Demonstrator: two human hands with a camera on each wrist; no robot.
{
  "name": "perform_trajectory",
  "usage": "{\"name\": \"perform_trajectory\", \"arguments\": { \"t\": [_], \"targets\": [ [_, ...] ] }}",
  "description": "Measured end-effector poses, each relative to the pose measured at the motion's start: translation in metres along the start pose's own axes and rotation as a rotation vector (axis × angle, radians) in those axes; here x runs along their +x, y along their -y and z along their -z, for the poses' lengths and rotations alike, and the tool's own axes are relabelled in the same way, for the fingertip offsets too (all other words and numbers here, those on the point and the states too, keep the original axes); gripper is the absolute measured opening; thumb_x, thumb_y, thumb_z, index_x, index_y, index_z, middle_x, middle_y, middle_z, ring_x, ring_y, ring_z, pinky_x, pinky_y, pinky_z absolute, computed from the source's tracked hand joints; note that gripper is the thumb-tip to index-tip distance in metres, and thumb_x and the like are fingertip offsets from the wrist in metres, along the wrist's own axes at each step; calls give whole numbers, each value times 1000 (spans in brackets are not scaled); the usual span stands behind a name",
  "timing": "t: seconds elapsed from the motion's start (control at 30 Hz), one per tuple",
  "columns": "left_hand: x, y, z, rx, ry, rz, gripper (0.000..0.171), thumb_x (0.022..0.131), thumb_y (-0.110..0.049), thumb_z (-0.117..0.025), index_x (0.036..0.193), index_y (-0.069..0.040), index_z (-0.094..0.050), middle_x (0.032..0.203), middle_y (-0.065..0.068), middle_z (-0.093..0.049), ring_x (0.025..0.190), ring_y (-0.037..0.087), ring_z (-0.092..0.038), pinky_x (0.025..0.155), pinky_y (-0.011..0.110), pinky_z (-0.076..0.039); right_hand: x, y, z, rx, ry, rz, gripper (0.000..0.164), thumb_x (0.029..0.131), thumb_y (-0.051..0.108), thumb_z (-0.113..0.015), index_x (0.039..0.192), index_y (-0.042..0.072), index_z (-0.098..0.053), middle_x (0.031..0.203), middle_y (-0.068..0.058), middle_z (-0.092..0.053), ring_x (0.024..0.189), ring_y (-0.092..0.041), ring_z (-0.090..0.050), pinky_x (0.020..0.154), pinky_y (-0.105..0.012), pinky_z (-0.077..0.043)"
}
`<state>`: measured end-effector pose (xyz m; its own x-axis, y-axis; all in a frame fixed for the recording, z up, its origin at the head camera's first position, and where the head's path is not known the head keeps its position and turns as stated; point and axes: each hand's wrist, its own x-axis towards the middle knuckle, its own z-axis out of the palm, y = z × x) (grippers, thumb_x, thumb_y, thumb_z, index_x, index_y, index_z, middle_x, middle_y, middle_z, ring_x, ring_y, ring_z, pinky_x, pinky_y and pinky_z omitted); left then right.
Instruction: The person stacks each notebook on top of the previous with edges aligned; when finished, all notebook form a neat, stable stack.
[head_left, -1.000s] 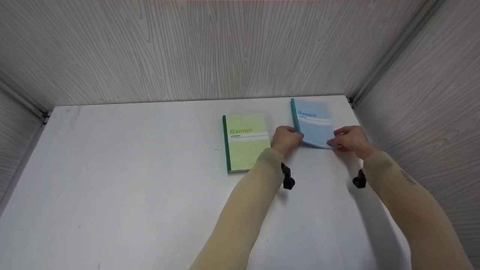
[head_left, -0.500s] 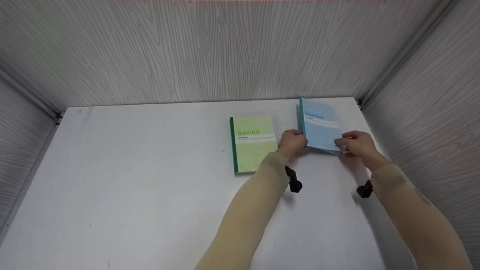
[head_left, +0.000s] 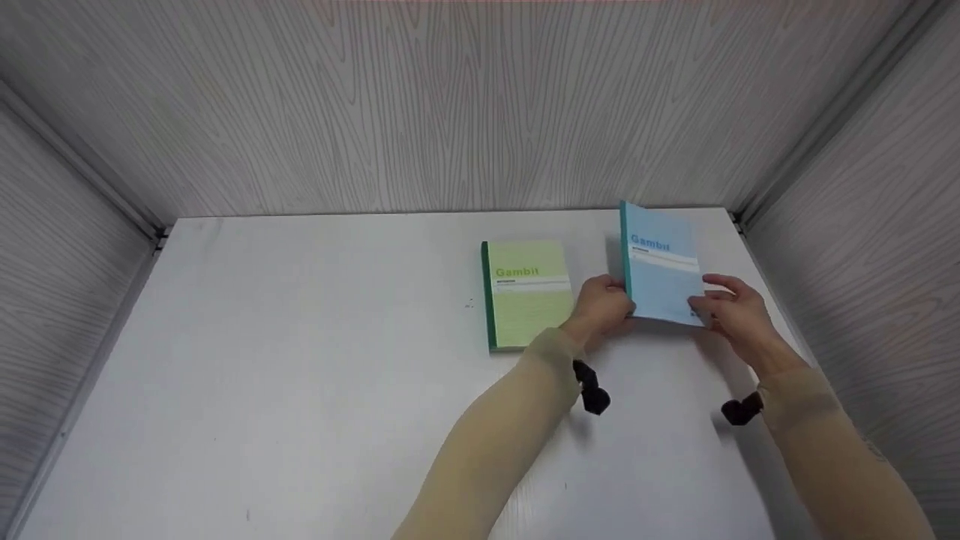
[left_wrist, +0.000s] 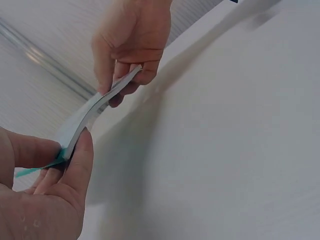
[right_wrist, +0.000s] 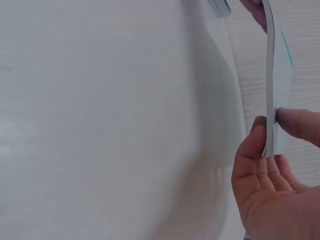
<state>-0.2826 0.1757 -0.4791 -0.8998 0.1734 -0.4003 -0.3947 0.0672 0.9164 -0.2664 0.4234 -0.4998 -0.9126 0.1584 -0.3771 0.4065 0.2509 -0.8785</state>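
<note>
A blue notebook [head_left: 660, 277] with a teal spine is held above the table at the back right, its cover facing up and its far end tilted upward. My left hand [head_left: 602, 306] pinches its near left corner at the spine, thumb on the cover. At the near right corner my right hand [head_left: 739, 311] pinches it between thumb and fingers. In both wrist views the notebook [left_wrist: 85, 117] shows edge-on, slightly bent, with the fingers beneath it. A green notebook [head_left: 529, 300] with a dark green spine lies flat on the table, left of my left hand.
The white table [head_left: 315, 360] meets a wood-grain back wall [head_left: 450, 105] just beyond the notebooks. Side panels [head_left: 892, 247] stand at the right and left; the right one is close to my right arm. A black wrist camera [head_left: 596, 397] hangs below my left wrist.
Both hands have raised the blue notebook off the table, and its far end has tipped up toward me. The view has shifted a little. The green notebook stays on the table.
</note>
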Motion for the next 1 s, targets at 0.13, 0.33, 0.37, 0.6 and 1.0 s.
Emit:
{"name": "perform_trajectory", "arguments": {
  "t": [0.13, 0.33, 0.37, 0.6, 1.0],
  "targets": [
    [-11, 5, 8, 91, 10, -81, 49, 93, 10, -69, 140, 0, -72, 128, 11, -82, 103, 16, -70, 96, 36, -64, -11, 0, -8, 23, -49, 89, 75, 107, 14, -76, 172, 16, -41, 123, 13, -61, 105, 1, -63, 87, -16, -57],
    [-31, 7, 35, 245, 39, -218, 87, 93, 9, -72, 172, -17, -46, 134, 14, -80, 100, 14, -74, 86, 33, -66, -28, 6, -23, 21, -49, 230, 68, 105, 9, -78, 167, 15, -51, 129, 12, -60, 106, 0, -67, 87, -13, -59],
    [-34, 8, 40, 245, 49, -233, 90, 94, 9, -72, 174, -18, -42, 135, 16, -79, 100, 15, -75, 84, 33, -67, -31, 6, -26, 17, -44, 247, 67, 105, 9, -78, 166, 14, -52, 129, 11, -60, 105, -1, -67, 87, -13, -59],
    [-63, 18, 80, 289, 64, -259, 69, 99, -1, -75, 164, -15, -56, 146, 11, -73, 121, 18, -73, 96, 36, -69, -47, 12, -58, 34, 8, 344, 60, 103, 7, -81, 159, 8, -59, 126, 9, -62, 100, -3, -70, 86, -15, -60],
    [-63, 30, 147, 544, -41, -311, 61, 96, -8, -82, 154, -3, -65, 147, 16, -73, 129, 26, -70, 116, 44, -59, -37, 24, -115, -90, 68, 349, 62, 101, 14, -84, 159, 12, -61, 137, -6, -60, 99, -14, -62, 84, -15, -58]
  ]
}}
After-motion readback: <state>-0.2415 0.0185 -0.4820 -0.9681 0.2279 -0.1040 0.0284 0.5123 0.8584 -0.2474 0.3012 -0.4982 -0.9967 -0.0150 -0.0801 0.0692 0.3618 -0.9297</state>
